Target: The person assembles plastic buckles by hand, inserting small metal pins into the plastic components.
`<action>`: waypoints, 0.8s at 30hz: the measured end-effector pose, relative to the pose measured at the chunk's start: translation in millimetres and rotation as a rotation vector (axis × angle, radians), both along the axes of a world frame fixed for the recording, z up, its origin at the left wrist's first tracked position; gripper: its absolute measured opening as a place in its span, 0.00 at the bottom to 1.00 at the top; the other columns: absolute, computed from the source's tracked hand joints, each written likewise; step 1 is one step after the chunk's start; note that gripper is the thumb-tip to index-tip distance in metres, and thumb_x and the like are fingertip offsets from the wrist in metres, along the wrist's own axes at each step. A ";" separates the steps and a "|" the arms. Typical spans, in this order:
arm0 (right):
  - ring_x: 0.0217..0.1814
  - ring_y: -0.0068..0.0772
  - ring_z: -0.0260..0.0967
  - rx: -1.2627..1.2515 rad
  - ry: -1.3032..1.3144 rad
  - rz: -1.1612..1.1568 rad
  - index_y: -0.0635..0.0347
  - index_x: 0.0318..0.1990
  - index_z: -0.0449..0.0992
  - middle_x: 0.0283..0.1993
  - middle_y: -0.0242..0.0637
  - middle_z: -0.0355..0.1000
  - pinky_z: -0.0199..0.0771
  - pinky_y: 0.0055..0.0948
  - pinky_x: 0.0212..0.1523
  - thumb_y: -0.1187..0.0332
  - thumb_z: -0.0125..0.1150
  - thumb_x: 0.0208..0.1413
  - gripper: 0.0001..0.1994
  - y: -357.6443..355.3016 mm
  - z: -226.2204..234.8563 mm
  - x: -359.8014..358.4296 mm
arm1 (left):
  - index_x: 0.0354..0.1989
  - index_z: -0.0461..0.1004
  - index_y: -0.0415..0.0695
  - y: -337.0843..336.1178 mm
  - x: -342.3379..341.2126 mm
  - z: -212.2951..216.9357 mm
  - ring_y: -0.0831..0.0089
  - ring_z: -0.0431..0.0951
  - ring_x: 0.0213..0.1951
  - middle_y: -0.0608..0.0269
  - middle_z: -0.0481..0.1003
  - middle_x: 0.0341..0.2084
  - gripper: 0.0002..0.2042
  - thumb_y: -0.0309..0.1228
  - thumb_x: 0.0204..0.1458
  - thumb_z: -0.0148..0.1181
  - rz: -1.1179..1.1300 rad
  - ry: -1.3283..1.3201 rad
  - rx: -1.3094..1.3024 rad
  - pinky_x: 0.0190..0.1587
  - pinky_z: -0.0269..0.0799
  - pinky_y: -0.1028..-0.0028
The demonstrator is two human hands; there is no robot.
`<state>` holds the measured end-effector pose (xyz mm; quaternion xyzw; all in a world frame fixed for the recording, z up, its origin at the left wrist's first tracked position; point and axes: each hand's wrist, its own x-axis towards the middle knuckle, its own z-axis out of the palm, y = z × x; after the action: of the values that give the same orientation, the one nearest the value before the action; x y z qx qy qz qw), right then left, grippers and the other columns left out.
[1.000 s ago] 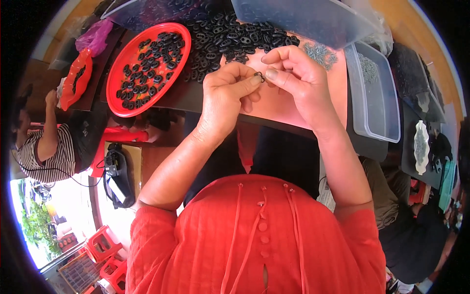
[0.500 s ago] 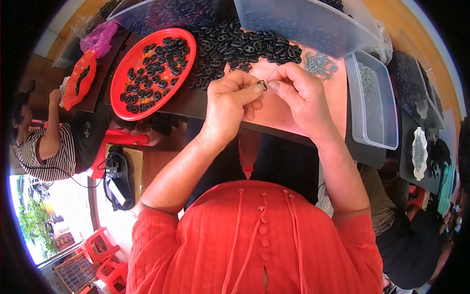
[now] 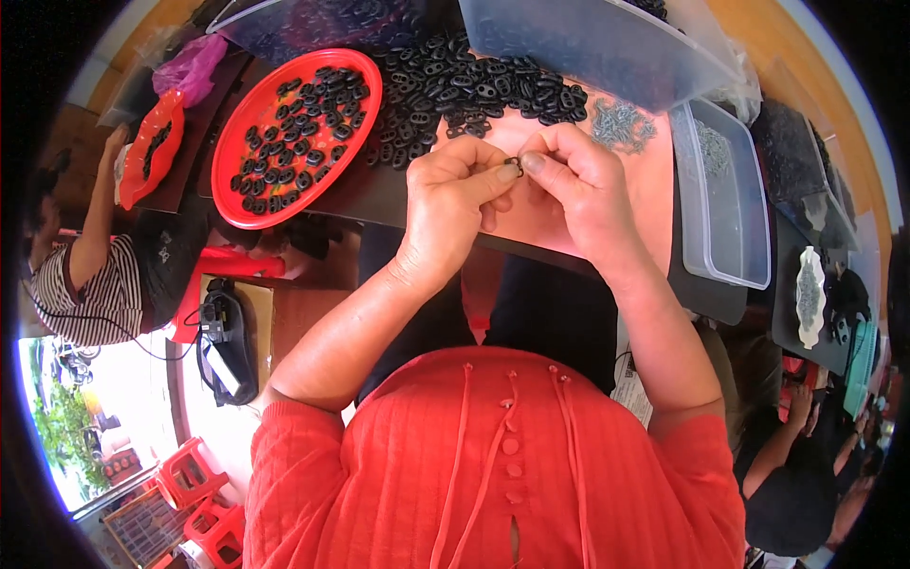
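My left hand (image 3: 444, 194) pinches a small black two-holed plastic piece (image 3: 513, 164) between thumb and fingers, just over the pink mat (image 3: 550, 228). Thumb and forefinger of my right hand (image 3: 590, 185) are pressed together right against that piece; whatever they grip is too small to make out. Beyond my hands spreads a heap of black two-holed pieces (image 3: 493, 83). A pile of small silvery metal parts (image 3: 621, 126) lies on the mat past my right hand. To the left stands a red oval tray (image 3: 225, 175) holding many more black pieces.
Clear plastic bins (image 3: 588, 47) line the back. A clear tub (image 3: 697, 223) with metal parts stands at right, and a white scalloped dish (image 3: 810, 299) farther right. A person in stripes (image 3: 95, 294) sits left beside a red dish (image 3: 142, 185); another person (image 3: 791, 493) is lower right.
My right fingertips have closed in on the black piece, where a small gap showed before. The person at right has shifted, so their hands now show.
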<state>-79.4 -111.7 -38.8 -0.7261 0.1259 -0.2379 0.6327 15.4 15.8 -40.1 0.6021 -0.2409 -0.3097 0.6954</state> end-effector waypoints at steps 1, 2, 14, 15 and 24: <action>0.28 0.19 0.63 -0.002 0.000 0.002 0.65 0.32 0.70 0.26 0.31 0.69 0.65 0.22 0.30 0.77 0.57 0.56 0.03 0.5 1.0 -0.6 | 0.27 0.74 0.37 -0.1 0.3 -0.9 0.83 0.68 0.17 0.65 0.72 0.17 0.04 0.24 0.53 0.60 0.004 0.034 -0.029 0.18 0.62 0.82; 0.28 0.17 0.62 -0.033 -0.012 -0.008 0.65 0.32 0.70 0.26 0.29 0.69 0.65 0.21 0.30 0.77 0.57 0.56 0.03 0.4 2.8 -1.5 | 0.27 0.74 0.37 0.0 1.1 -0.9 0.83 0.68 0.17 0.65 0.72 0.17 0.04 0.24 0.53 0.60 0.005 0.034 -0.031 0.18 0.62 0.82; 0.38 0.39 0.75 -0.515 -0.149 -0.005 0.63 0.41 0.71 0.38 0.39 0.76 0.74 0.29 0.42 0.82 0.55 0.54 0.08 -3.7 5.2 -5.1 | 0.28 0.75 0.37 4.5 8.4 8.9 0.82 0.69 0.17 0.64 0.74 0.18 0.05 0.25 0.53 0.59 -0.067 0.057 0.015 0.20 0.63 0.82; 0.39 0.40 0.75 -0.568 -0.146 -0.022 0.62 0.42 0.72 0.38 0.40 0.76 0.75 0.31 0.41 0.82 0.55 0.53 0.10 -4.4 3.8 -5.6 | 0.29 0.75 0.37 5.5 9.6 10.8 0.82 0.70 0.18 0.65 0.74 0.18 0.05 0.25 0.53 0.60 -0.090 0.044 0.048 0.20 0.63 0.83; 0.30 0.35 0.68 -0.634 -0.148 -0.051 0.65 0.33 0.66 0.28 0.39 0.68 0.67 0.30 0.32 0.80 0.58 0.52 0.06 -3.1 5.6 -7.5 | 0.32 0.76 0.39 3.2 22.8 20.2 0.84 0.69 0.16 0.66 0.74 0.18 0.05 0.28 0.54 0.61 -0.201 -0.109 0.161 0.18 0.61 0.84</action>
<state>-86.9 -114.8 -33.1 -0.8643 0.0174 -0.3334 0.3763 38.1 19.0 -19.9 0.6447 -0.3117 -0.3630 0.5961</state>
